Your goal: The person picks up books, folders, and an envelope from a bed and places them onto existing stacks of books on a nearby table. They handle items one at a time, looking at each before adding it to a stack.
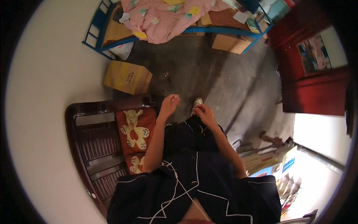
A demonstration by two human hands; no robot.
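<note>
Both of my hands are raised in front of my lap, a short way apart. My left hand (169, 106) has its fingers curled, the thumb and fingertips drawn together. Opposite it, my right hand (205, 114) is closed in a pinch, just below a light-coloured shoe (198, 100) in the picture. Whatever either pinch holds, if anything, is too small to make out. Dark clothing with white piping (197, 164) covers my body and lap. Down its front hangs a thin white cable (175, 183), touched by neither hand.
A dark wooden bench (71, 128) with red patterned cushions (135, 130) is at my left. Ahead stand a yellow cardboard box (127, 77) and a blue-framed bed (134, 39) with a pink quilt (164, 26). A brown box (231, 43) sits under it. A red wardrobe (313, 97) rises at right.
</note>
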